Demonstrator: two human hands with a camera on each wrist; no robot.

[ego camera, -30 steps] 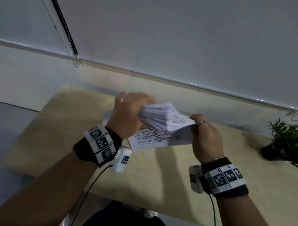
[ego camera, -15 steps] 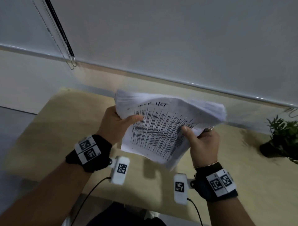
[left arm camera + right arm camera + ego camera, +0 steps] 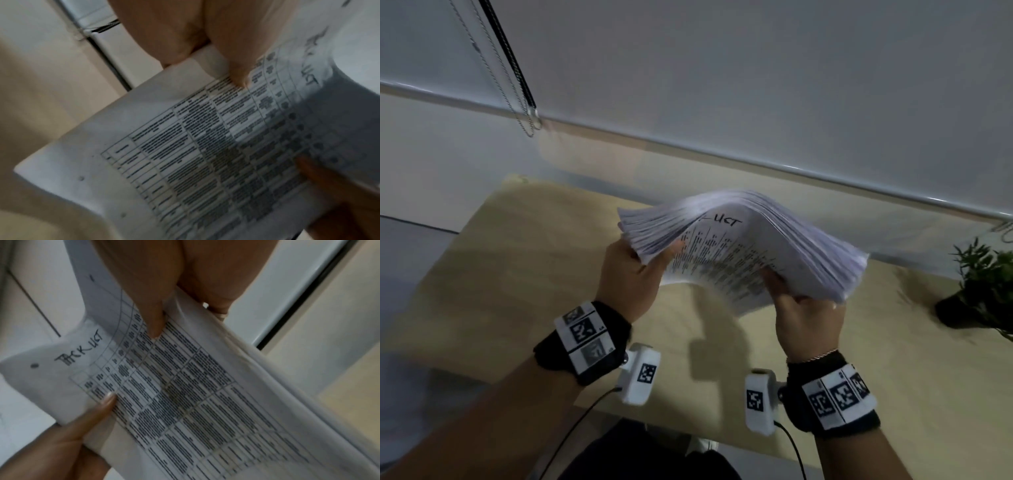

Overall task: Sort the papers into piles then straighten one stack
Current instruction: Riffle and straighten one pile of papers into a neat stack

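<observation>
With no piles on the table point(image 3: 524, 274), left hand point(image 3: 635, 274) and right hand point(image 3: 806, 318) both gripped the bowed, unsorted stack of papers point(image 3: 750, 246) mid-frame.

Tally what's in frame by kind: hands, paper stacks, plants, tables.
Hands: 2, left hand and right hand, both gripping the stack
Paper stacks: 1, paper stack held bowed above the table
Plants: 1, potted plant
Tables: 1, wooden table
Total: 5

Handwritten "PACK LIST" heads the top sheet point(image 3: 144, 394) of the stack; its printed table is unreadable.
</observation>
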